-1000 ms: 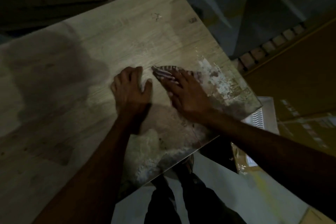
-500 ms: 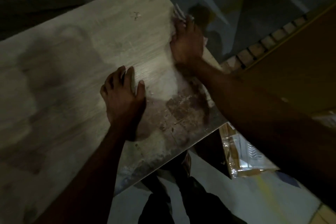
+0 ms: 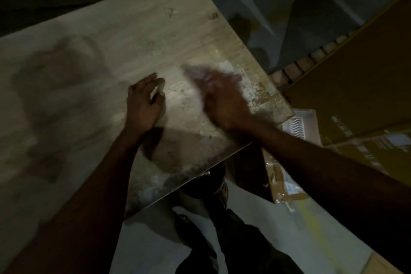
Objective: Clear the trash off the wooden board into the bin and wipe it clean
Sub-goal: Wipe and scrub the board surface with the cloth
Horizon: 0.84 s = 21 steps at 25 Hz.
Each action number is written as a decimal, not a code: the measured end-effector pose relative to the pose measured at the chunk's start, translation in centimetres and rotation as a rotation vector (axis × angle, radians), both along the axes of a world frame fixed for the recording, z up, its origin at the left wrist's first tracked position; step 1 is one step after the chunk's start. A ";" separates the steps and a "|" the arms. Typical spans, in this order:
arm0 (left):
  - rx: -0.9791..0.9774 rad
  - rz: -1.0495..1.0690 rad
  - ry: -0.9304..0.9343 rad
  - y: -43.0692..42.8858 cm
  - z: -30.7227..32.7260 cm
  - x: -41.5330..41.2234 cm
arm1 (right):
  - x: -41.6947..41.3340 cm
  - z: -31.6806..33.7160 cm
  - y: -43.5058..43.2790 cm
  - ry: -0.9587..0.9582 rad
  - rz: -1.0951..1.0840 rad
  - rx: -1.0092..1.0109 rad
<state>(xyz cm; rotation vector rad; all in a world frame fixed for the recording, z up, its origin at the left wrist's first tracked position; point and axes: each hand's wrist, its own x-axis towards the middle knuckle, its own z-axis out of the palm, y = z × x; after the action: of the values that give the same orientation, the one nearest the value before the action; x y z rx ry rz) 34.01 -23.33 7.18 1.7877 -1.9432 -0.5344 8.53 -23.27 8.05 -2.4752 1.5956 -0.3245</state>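
The wooden board (image 3: 133,35) fills the left and middle of the view, with pale crusted residue (image 3: 255,87) along its right edge. The left hand (image 3: 143,104) rests on the board's middle, fingers loosely bent and holding nothing, while the right hand (image 3: 222,100), nearer that edge, blurs over what looks like a pale cloth (image 3: 195,71), so I cannot tell its grip. A fast wipe may skate over the crust or fling flakes onto the cardboard boxes (image 3: 355,78) beside the board, no bin being visible; the boxes' print is too blurred to read.

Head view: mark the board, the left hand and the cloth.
board (image 3: 133,38): head view, bare wood at centre.
left hand (image 3: 143,104): head view, back of hand.
cloth (image 3: 193,71): head view, blurred far end.
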 end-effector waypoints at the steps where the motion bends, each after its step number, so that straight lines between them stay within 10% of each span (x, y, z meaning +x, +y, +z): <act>1: -0.044 -0.028 -0.009 1.8 -0.1 0.9 | -1.5 0.7 -1.4 -0.069 -0.312 -0.014; 4: -0.121 0.088 0.029 8.3 0.1 2.7 | 1.8 1.0 3.2 -0.007 -0.594 0.000; 7: -0.128 0.273 0.054 13.1 1.2 2.1 | 5.7 0.1 11.3 0.072 0.161 -0.035; 11: -0.103 0.416 0.012 16.3 1.0 2.8 | 6.7 1.8 7.6 -0.011 -0.565 0.024; 13: -0.116 0.398 0.051 16.4 1.0 2.9 | 10.3 0.9 10.5 -0.012 -0.156 0.020; 15: -0.144 0.414 0.130 16.2 1.3 3.1 | 10.3 0.8 10.1 0.047 0.205 -0.017; 19: -0.227 0.504 0.486 16.6 1.2 3.6 | 12.9 1.1 9.7 0.034 -0.474 -0.029; 21: -0.201 0.576 0.670 16.3 1.2 4.6 | 16.2 -0.1 18.8 0.024 -0.051 0.033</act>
<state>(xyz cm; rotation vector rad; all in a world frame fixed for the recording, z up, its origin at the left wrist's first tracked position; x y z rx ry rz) 38.63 -7.04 8.33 1.6458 -0.9474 -0.6012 24.76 -4.50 7.97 -2.4265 1.6615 -0.2748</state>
